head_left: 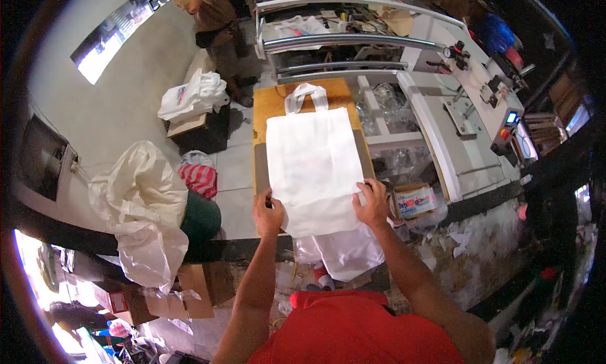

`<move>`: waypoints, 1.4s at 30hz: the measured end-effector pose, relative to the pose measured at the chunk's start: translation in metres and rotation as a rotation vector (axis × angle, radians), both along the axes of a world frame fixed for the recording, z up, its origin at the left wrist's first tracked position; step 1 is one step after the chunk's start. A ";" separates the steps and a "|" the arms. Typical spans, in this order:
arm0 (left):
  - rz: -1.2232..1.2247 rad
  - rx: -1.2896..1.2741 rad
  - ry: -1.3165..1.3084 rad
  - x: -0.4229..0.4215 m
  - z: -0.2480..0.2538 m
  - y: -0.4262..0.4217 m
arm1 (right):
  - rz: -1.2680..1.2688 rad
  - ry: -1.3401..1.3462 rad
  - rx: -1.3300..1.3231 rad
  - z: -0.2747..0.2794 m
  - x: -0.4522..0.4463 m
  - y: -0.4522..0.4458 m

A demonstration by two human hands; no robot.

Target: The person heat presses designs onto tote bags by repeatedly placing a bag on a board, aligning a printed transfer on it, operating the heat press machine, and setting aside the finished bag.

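A plain white tote bag point(314, 159) lies flat on an orange-brown board point(268, 97), its handles toward the far end. My left hand point(269, 215) is at the bag's lower left edge, fingers curled and closed on the fabric. At the lower right edge, my right hand point(372, 204) grips the bag between thumb and fingers. The lower end of the bag hangs past the board's near edge. Below it, a shiny whitish sheet point(344, 253) droops toward my body.
A machine with metal bars point(353, 42) and a control panel point(508, 127) stands behind and right. White bags point(196, 95) sit on a dark box at left. A green bin point(201, 215) with a white sack is nearer. Another person point(218, 23) stands at the back.
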State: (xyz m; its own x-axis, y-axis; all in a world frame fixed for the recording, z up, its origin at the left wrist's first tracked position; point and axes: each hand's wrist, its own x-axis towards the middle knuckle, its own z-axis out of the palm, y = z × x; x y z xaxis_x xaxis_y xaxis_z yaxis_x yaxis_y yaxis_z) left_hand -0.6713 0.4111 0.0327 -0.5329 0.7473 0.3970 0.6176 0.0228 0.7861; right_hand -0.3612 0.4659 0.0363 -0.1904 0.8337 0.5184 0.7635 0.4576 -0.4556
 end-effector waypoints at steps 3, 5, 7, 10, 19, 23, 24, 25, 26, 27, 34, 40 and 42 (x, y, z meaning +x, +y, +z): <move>0.013 -0.004 0.004 0.002 -0.003 0.000 | -0.019 -0.030 -0.020 0.001 0.001 0.000; 0.017 -0.019 0.033 0.002 -0.002 0.001 | 0.015 0.034 -0.011 0.002 0.001 0.001; 0.044 0.004 0.037 0.001 -0.001 0.001 | 0.009 0.049 -0.011 0.004 0.002 0.000; 0.035 -0.023 -0.007 -0.010 -0.013 0.002 | 0.038 0.085 -0.071 0.003 0.008 0.002; 0.106 -0.163 -0.114 -0.012 -0.010 -0.010 | -0.245 0.490 -0.333 -0.039 0.141 -0.018; 0.152 -0.281 -0.112 -0.005 0.011 -0.004 | -0.225 0.469 -0.479 -0.029 0.156 -0.024; 0.174 -0.369 -0.068 -0.005 0.017 0.000 | -0.103 0.450 -0.423 -0.022 0.143 -0.019; 0.193 -0.453 -0.026 -0.004 0.022 0.002 | 0.015 0.429 -0.360 -0.013 0.129 -0.013; 0.195 -0.526 -0.031 -0.006 0.025 0.002 | 0.054 0.456 -0.410 0.000 0.112 -0.007; 0.194 -0.521 -0.027 -0.007 0.022 0.002 | 0.090 0.482 -0.461 0.012 0.094 -0.001; 0.127 -0.464 -0.105 -0.016 -0.002 0.000 | -0.045 0.309 -0.453 0.017 0.011 0.022; 0.085 -0.321 -0.337 -0.001 0.007 -0.008 | -0.153 0.285 -0.409 0.009 -0.006 0.017; 0.111 -0.305 -0.258 0.000 0.005 -0.010 | -0.217 0.299 -0.384 0.006 -0.011 0.014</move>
